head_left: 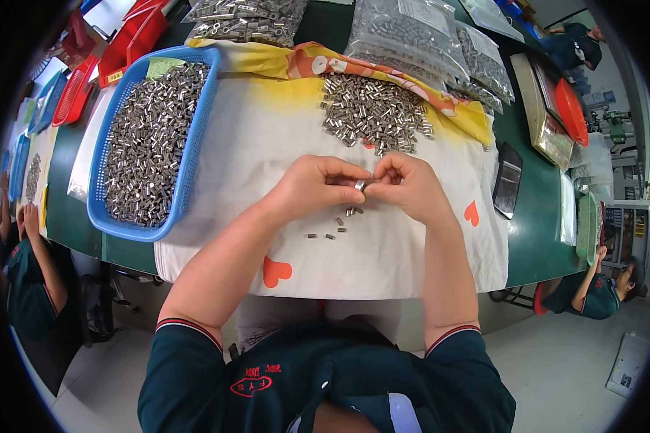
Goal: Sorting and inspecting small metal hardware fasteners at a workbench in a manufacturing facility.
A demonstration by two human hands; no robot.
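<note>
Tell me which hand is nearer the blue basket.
Left. The left hand is to the right of the blue basket, with bare cloth between them. The right hand is farther right, beyond the left, both pinching a small metal piece.

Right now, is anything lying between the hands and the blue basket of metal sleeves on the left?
Nothing visible does. Bare white cloth lies between the hands, left hand and right hand, and the blue basket; the few loose sleeves sit nearer the person.

Both hands meet over white cloth (383, 252): left hand (312, 186) and right hand (406, 189) pinch one metal sleeve (360, 185); loose sleeves (336, 225) below, pile (374, 114) ahead, blue basket (189, 162) left
</note>
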